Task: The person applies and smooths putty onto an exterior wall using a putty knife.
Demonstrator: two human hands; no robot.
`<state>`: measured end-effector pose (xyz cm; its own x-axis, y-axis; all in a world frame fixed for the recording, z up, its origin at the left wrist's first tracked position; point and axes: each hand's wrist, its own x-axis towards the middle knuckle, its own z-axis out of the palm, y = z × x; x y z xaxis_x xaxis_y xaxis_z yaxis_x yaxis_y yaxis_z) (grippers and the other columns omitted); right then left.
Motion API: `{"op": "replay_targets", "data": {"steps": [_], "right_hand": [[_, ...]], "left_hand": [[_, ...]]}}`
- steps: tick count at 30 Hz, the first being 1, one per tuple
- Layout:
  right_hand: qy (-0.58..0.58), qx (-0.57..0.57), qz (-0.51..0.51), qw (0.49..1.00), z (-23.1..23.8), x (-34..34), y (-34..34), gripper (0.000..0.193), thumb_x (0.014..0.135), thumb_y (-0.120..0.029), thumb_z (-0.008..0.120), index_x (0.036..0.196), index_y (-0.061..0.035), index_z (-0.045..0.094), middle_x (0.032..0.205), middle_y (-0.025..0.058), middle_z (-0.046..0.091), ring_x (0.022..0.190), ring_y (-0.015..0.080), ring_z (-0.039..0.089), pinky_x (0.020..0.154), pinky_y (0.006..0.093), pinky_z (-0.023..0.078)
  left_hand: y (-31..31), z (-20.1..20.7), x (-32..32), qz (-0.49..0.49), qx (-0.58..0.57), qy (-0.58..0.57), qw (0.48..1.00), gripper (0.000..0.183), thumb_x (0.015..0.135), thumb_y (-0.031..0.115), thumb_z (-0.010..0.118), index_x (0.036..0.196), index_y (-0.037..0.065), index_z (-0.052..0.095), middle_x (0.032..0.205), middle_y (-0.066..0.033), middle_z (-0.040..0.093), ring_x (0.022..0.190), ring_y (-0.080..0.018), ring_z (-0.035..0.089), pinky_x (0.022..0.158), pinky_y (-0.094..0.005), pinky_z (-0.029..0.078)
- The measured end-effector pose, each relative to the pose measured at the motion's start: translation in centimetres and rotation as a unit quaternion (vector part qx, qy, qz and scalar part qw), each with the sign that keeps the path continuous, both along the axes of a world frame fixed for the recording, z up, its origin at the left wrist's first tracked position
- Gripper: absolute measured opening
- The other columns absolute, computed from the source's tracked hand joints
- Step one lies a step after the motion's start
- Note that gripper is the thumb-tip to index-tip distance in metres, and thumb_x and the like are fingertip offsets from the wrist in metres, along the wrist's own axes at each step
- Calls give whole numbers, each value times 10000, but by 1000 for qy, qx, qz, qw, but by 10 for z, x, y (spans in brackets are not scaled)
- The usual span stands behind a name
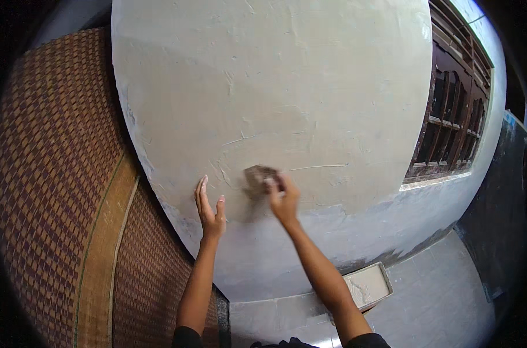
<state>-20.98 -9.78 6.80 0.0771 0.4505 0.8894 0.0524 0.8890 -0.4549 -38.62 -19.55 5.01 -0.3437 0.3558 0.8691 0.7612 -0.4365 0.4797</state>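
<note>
My right hand [285, 200] grips a putty scraper [257, 178], whose flat, stained blade is against or very near the wall and smeared by motion. Cream-coloured filler coats the upper wall [263, 75], with thin ridges and scrape lines showing around the blade. Left of the scraper, my left hand [210, 211] is open, fingers up and thumb apart, and holds nothing. It is at the wall surface; whether the fingertips touch cannot be told. Below the filler's ragged lower border, the wall is paler and bluish white.
A woven brown mat or screen [55, 145] stands along the left side. A brown wooden window [449, 116] with bars is set in the wall at right. On the grey tiled floor [437, 284] a rectangular tub [384, 272] holds cream filler. A dark panel [501, 197] stands far right.
</note>
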Motion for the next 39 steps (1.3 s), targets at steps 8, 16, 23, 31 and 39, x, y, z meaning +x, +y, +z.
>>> {"op": "replay_targets", "data": {"steps": [8,16,23,31,39], "right_hand": [[71,-58,-101,991,5,58,36,233,907,-116,636,1072,49,649,925,169,687,856,244,671,748,354,525],[280,-94,-119,948,-4,174,59,283,968,-126,595,1188,50,606,1086,137,666,950,197,648,836,324,529],[-39,-62,48,996,-13,7,-2,213,878,-111,677,1043,24,659,865,165,694,769,233,676,707,335,524],[229,-133,-98,959,-10,146,73,296,972,-137,594,1220,24,603,1090,100,662,929,168,629,823,305,513],[123,-111,-90,982,-8,105,33,304,933,-151,633,1149,63,642,1075,174,679,954,234,654,827,346,518]], "left_hand": [[-6,1,-6,5,-5,-1,1000,583,919,203,534,1426,-20,353,1469,-195,375,1374,-346,334,1151,-459,238],[-1,-4,-1,0,-16,5,1000,583,927,212,538,1430,-15,352,1468,-193,375,1376,-342,330,1150,-460,240],[3,-12,-4,-1,-19,8,1000,596,904,193,546,1430,-10,355,1467,-185,385,1375,-348,326,1153,-468,222],[-4,-7,-11,7,-15,21,1000,600,905,182,545,1433,-17,341,1467,-188,378,1371,-346,331,1150,-467,232],[-2,-8,0,-1,-14,19,1000,602,909,183,542,1436,-20,335,1474,-189,365,1377,-348,325,1151,-461,235]]}}
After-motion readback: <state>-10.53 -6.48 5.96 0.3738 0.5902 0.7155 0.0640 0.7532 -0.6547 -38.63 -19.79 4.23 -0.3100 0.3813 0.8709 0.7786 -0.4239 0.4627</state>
